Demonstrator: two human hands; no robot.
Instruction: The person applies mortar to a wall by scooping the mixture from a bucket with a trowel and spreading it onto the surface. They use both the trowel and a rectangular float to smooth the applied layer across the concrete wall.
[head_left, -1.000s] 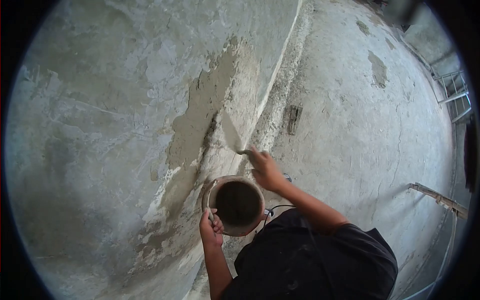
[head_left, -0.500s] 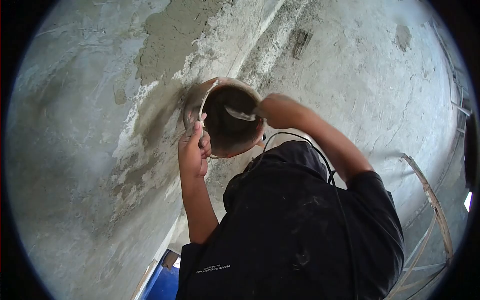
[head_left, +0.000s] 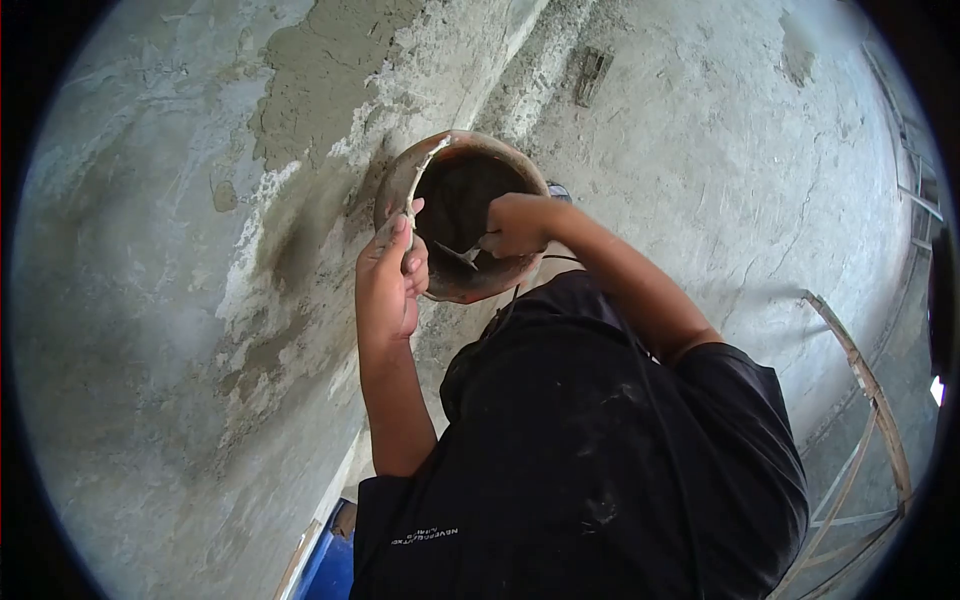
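A round, reddish-brown bucket (head_left: 393, 180), smeared with dried mortar, opens toward me. Its curved, pale-crusted handle (head_left: 428, 165) runs along the left side of the mouth. My left hand (head_left: 390, 275) is closed round the lower end of that handle, thumb uppermost. Inside the bucket, my right hand (head_left: 517, 225) grips a trowel, its fingers wrapped round the grip. The trowel's blade (head_left: 462, 255) points left and low in the bucket, near the wall closest to me. Dark grey mortar (head_left: 462, 200) shows inside, though the hand hides part of it.
A rough plastered wall (head_left: 130, 300) with a darker wet patch (head_left: 325, 80) stands on the left. The grey concrete floor (head_left: 690, 150) spreads to the right. A curved wooden piece (head_left: 860, 365) lies at the right, and a blue object (head_left: 328, 570) shows at the bottom left.
My right hand has moved left and down, deeper into the bucket, and the trowel blade has shifted toward the near wall. The bucket sits slightly higher in view; my left hand keeps its hold.
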